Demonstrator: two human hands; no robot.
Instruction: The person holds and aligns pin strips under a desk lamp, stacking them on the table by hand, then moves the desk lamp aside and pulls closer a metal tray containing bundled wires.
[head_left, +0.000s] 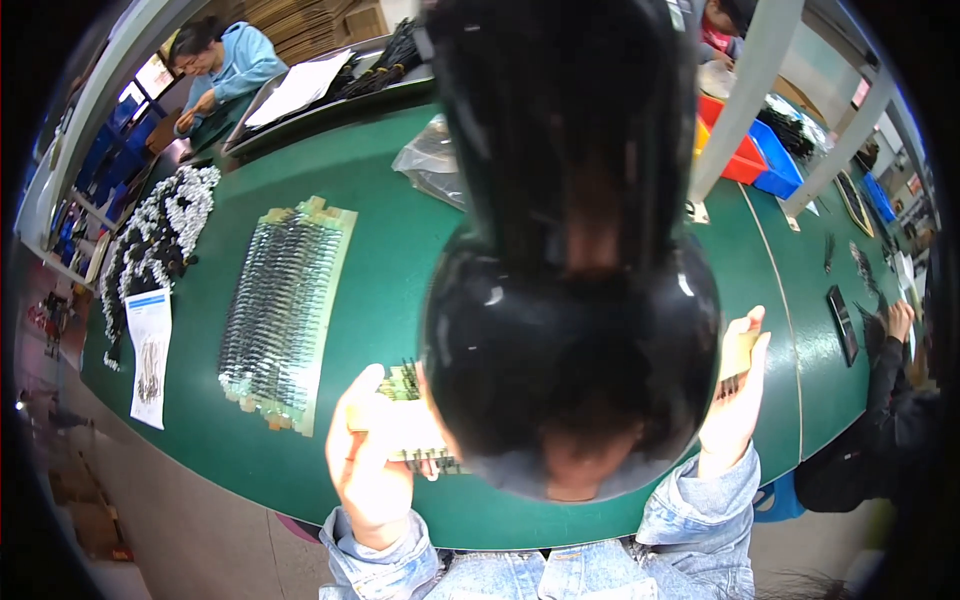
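Observation:
A large glossy black rounded fixture (575,370) covers the middle of the head view and hides what lies between my hands. My left hand (375,470), left of it, grips a pale yellow-green strip (403,385) lined with short black pins. My right hand (733,425) is on the fixture's other side, its fingers and thumb closed around a tan strip (738,358) with dark pins along its lower edge. Whether both hands hold one piece is hidden. Left of my left hand, many similar strips with dark leads lie in a neat stack (280,310) on the green table (375,260).
Black-and-white cable parts (165,225) are heaped at the left, beside a printed bag (150,360). A clear plastic bag (430,165) lies behind the fixture. Red (745,160) and blue bins (775,165) stand back right, near grey posts (750,90). Other people sit around the table.

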